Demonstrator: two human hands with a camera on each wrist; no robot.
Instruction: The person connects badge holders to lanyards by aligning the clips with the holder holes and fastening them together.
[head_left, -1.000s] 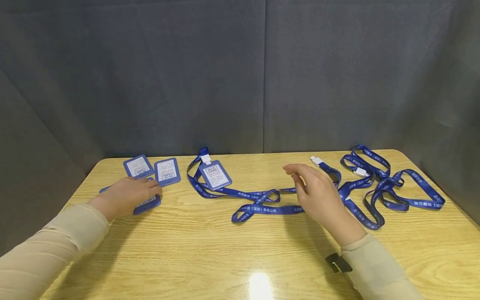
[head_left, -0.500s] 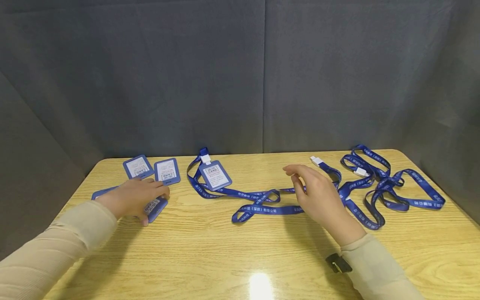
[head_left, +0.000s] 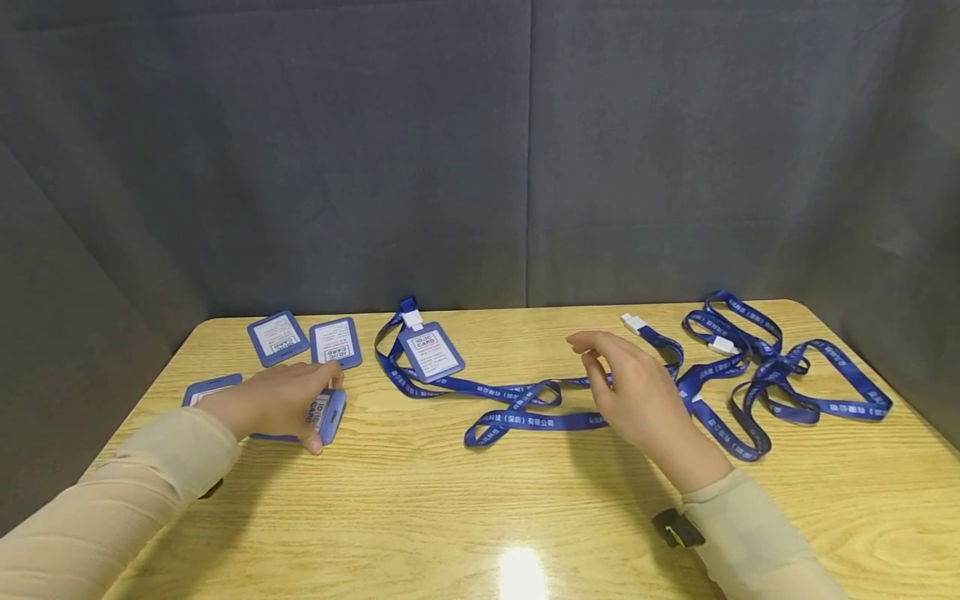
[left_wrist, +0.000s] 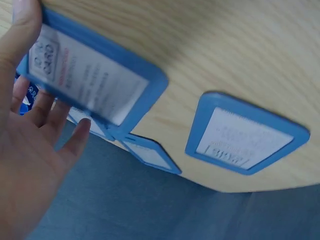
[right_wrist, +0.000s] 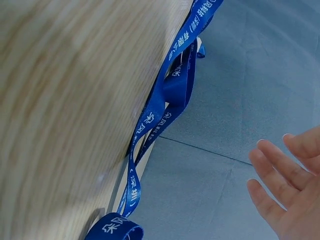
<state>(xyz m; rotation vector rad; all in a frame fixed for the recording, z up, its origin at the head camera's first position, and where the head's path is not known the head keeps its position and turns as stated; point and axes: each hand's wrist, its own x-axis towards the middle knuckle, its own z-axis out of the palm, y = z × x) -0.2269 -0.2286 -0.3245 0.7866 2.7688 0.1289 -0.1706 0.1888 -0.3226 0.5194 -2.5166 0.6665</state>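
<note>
My left hand (head_left: 273, 402) grips a blue-framed ID card holder (left_wrist: 90, 70) near its lettered end, thumb on one long edge and fingers along the other. In the head view the hand covers much of that holder. Another badge holder (left_wrist: 245, 134) lies left of it on the table, partly behind my forearm. Two further card holders, a left one (head_left: 278, 337) and a right one (head_left: 336, 342), lie just behind the hand. My right hand (head_left: 637, 396) hovers over a blue printed lanyard (head_left: 555, 419), holding nothing, its fingers loosely bent.
A card holder (head_left: 432, 352) clipped to a lanyard by a white buckle (head_left: 412, 318) lies mid-left on the wooden table (head_left: 420, 517). Tangled blue lanyards (head_left: 780, 367) with white clips cover the right side. A dark grey curtain (head_left: 525, 150) stands behind the table.
My left hand has shifted slightly right and toward me, drawing the card holder along and taking its end between thumb and fingers. The right hand stays where it was.
</note>
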